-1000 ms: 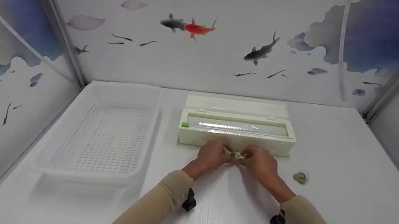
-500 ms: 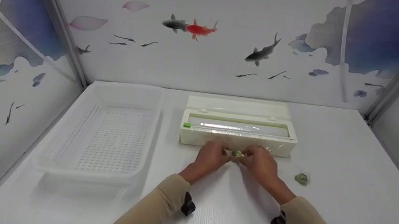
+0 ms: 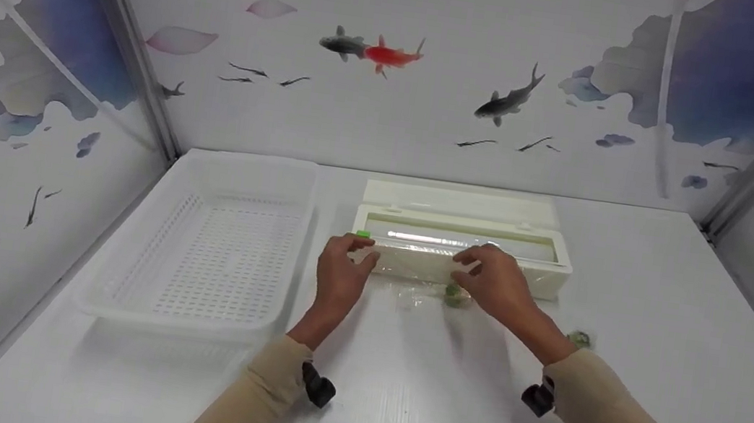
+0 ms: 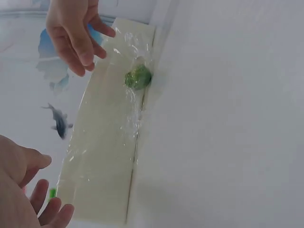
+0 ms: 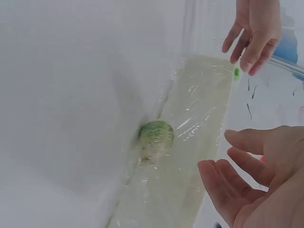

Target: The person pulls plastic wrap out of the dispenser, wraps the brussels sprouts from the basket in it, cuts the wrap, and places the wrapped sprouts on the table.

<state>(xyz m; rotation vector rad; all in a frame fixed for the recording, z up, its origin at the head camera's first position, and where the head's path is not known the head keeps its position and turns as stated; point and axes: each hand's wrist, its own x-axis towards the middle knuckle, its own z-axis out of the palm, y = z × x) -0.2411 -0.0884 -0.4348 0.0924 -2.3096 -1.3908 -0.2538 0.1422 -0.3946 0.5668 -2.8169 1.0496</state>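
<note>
A cream cling film dispenser stands with its lid tipped back and a roll of film inside. Clear cling film hangs over its front onto the table. A small round piece, green and partly pale, like a vegetable, lies by the box's front foot, with film about it. Near the front left corner, close to the green slider, my left hand has its fingers loosely bent and nothing between them. My right hand hovers above the green piece, thumb and fingers apart, holding nothing.
A white perforated plastic basket takes up the left of the table. Another small green piece lies to the right, partly hidden by my right wrist. Printed panels wall the table at the back and sides.
Both hands have let go of the green piece and risen to the dispenser's front edge. The left hand moved left, towards the slider; the right lifted slightly. The green piece stays on the table.
</note>
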